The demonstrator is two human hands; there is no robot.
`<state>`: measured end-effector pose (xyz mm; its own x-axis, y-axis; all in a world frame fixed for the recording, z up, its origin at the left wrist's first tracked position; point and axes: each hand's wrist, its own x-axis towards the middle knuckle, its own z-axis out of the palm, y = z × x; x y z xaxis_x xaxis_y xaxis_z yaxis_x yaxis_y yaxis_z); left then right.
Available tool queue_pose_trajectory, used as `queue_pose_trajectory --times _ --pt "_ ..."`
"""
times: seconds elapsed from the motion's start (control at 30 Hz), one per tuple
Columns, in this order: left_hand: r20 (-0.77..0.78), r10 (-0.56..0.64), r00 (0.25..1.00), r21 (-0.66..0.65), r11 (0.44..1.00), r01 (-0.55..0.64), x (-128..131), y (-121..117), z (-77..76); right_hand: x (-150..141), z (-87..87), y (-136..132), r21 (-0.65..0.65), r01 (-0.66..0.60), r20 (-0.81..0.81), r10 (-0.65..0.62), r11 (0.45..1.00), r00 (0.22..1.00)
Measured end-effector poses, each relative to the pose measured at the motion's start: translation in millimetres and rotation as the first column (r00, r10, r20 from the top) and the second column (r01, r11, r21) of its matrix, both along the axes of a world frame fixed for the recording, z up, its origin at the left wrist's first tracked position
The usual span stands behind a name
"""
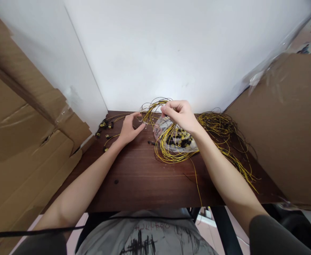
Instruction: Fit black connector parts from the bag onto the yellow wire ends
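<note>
My right hand point(180, 114) is raised a little over the dark wooden table point(145, 177), its fingers pinched on a loop of thin yellow wires point(155, 106). My left hand point(130, 128) rests lower on the table to the left, thumb and fingers closed on the same yellow wires near their left side. Under my right wrist lies a clear plastic bag point(179, 140) with yellow wires and small black connectors in it. A second tangle of yellow and black wires point(219, 125) spreads to the right.
Several small black-and-yellow connectors point(105, 125) lie at the table's back left. Cardboard sheets point(25, 141) lean on the left, and a cardboard box point(290, 134) stands on the right. A white wall point(171, 53) closes the back.
</note>
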<state>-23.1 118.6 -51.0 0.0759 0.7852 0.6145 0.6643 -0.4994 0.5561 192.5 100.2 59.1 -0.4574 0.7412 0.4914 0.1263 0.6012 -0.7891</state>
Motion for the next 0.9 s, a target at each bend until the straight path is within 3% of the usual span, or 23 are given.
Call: queue_pose_trajectory --times 0.17,0.33,0.53,0.9 --pt "-0.12 -0.064 0.991 -0.101 0.994 0.052 -0.6 2.7 -1.4 -0.4 -0.7 0.5 0.016 0.018 0.052 -0.019 1.0 0.998" --pt "-0.129 -0.072 0.989 -0.11 0.992 0.058 -1.0 1.3 -1.2 -0.4 -1.7 3.4 0.036 0.056 0.02 -0.057 0.998 0.998" --pt "-0.244 -0.111 0.963 -0.12 0.989 0.083 -1.3 2.1 -2.5 -2.2 -2.6 4.0 0.02 0.113 0.006 -0.113 0.993 0.994" --pt "-0.138 -0.119 0.983 -0.13 0.986 0.101 0.7 1.8 -2.2 -2.0 -4.9 6.8 0.015 0.144 0.024 -0.144 0.99 0.989"
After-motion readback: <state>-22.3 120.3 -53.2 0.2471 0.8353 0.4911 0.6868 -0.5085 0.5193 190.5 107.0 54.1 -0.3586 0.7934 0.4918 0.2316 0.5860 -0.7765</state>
